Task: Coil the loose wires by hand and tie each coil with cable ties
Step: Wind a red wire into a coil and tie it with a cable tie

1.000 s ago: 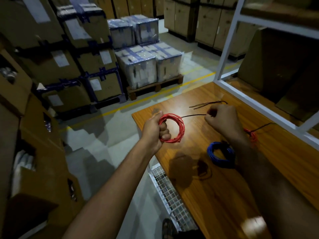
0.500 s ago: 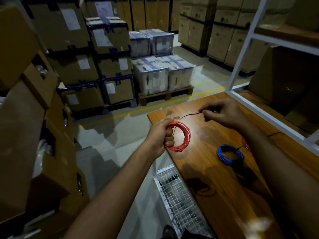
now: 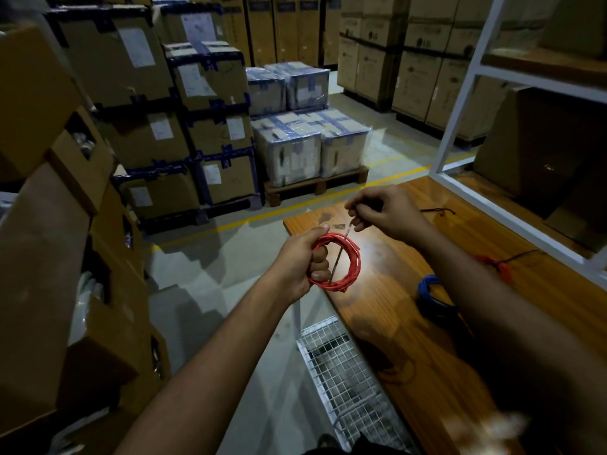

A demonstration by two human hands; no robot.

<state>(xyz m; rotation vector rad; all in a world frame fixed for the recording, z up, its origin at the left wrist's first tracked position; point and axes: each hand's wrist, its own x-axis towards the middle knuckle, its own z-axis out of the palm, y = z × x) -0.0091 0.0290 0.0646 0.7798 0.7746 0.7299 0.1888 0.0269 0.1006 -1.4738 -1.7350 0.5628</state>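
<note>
Left hand (image 3: pixel 303 262) is a curled fist, thumb on top. Right hand (image 3: pixel 386 213) pinches with thumb and forefinger, just above that fist.

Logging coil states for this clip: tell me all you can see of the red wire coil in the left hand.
The red wire coil is a roughly round bundle of several loose turns of thin, plastic-coated wire, not yet neatly bound. It is held upright in the air over the near corner of the wooden table. The left hand grips its left side, fingers curled through the ring. A thin dark cable tie crosses the opening, its upper end pinched by the right hand.
</note>
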